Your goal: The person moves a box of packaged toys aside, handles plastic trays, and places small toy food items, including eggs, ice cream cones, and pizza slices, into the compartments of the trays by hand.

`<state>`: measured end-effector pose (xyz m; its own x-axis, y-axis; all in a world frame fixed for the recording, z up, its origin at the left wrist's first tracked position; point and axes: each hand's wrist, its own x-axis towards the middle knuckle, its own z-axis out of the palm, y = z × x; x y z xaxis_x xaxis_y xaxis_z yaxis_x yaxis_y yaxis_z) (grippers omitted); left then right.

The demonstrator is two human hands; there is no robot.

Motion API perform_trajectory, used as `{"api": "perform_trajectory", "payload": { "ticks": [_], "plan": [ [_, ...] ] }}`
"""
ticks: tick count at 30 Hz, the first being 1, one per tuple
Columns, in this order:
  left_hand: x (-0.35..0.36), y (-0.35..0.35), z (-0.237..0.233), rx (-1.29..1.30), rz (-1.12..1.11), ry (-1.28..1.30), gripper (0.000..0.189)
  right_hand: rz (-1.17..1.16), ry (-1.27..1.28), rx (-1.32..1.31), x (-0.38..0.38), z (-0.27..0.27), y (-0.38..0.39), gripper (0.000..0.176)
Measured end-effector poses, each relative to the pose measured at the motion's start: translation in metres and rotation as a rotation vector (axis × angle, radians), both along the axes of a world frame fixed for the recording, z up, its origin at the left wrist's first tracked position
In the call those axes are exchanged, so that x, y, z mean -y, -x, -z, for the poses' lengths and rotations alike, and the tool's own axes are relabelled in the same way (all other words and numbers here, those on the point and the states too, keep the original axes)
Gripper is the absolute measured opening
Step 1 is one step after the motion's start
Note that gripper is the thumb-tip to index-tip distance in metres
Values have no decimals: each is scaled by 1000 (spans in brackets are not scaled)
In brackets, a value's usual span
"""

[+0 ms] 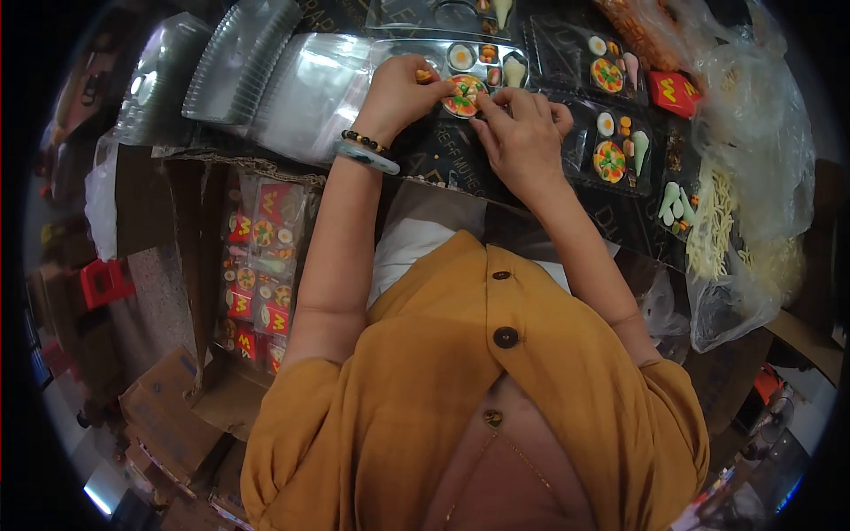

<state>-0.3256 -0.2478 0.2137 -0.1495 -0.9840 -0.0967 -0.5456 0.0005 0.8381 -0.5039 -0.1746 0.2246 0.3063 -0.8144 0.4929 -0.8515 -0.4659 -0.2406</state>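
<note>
My left hand (403, 93) pinches a small orange toy piece (425, 77) between thumb and forefinger, beside the left edge of a round toy pizza (463, 96). At the pizza's right edge is my right hand (524, 133), its fingers bent and drawn together; what lies between them is hidden. The pizza is in a clear plastic tray with a toy fried egg (460, 57), a burger-like piece (489, 54) and a pale green-white piece (514, 71). To the right, another filled tray holds a second toy pizza (610, 163).
Stacked clear trays (243, 62) stand at the left. Noodle-like strands (713, 212) and a red toy fries box (675, 94) lie at the right, near clear plastic bags (753, 133). Packed toy sets (266, 230) fill a cardboard box below the table edge.
</note>
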Motion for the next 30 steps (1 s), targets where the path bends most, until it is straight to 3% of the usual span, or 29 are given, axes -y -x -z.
{"api": "perform_trajectory", "payload": {
  "ticks": [2, 7, 10, 12, 13, 14, 16, 17, 21, 23, 25, 27, 28, 30],
  "plan": [
    [1, 3, 3, 143, -22, 106, 33, 24, -9, -33, 1, -2, 2, 23],
    [-3, 6, -2, 176, 33, 133, 36, 2, 25, -10, 15, -5, 3, 16],
    [4, 4, -7, 8, -49, 19, 34, -43, -78, -25, 21, -7, 7, 16],
    [13, 0, -5, -1187, -241, -374, 21, -54, -56, 25, 30, -15, 6, 21],
    [17, -5, -13, -1554, -213, -551, 17, -92, -136, 240, 35, -21, 2, 23],
    [18, 1, -18, -1556, -213, -547, 17, -133, -220, 454, 40, -25, -3, 25],
    [22, 19, -33, -1669, -475, -531, 17, -195, -155, 498, 56, -33, -12, 25],
    [27, 21, -28, -1706, -333, -547, 17, -253, -91, 542, 65, -35, -14, 27],
    [34, 27, -35, -1785, -266, -581, 18, -272, -128, 569, 89, -31, -13, 22],
    [35, 18, -38, -1726, -239, -588, 18, -147, -666, 1091, 92, -41, -13, 19],
    [37, 14, -39, -1665, -209, -601, 18, -89, -743, 1089, 107, -32, -2, 20],
    [41, 14, -37, -1224, -134, -451, 21, -120, -938, 1350, 118, -28, 3, 21],
    [44, 11, -32, -1227, -136, -453, 21, -118, -941, 1347, 122, -28, 4, 21],
    [60, 2, -19, -934, -115, -421, 22, -63, -889, 1188, 129, -27, 4, 22]
  ]
}}
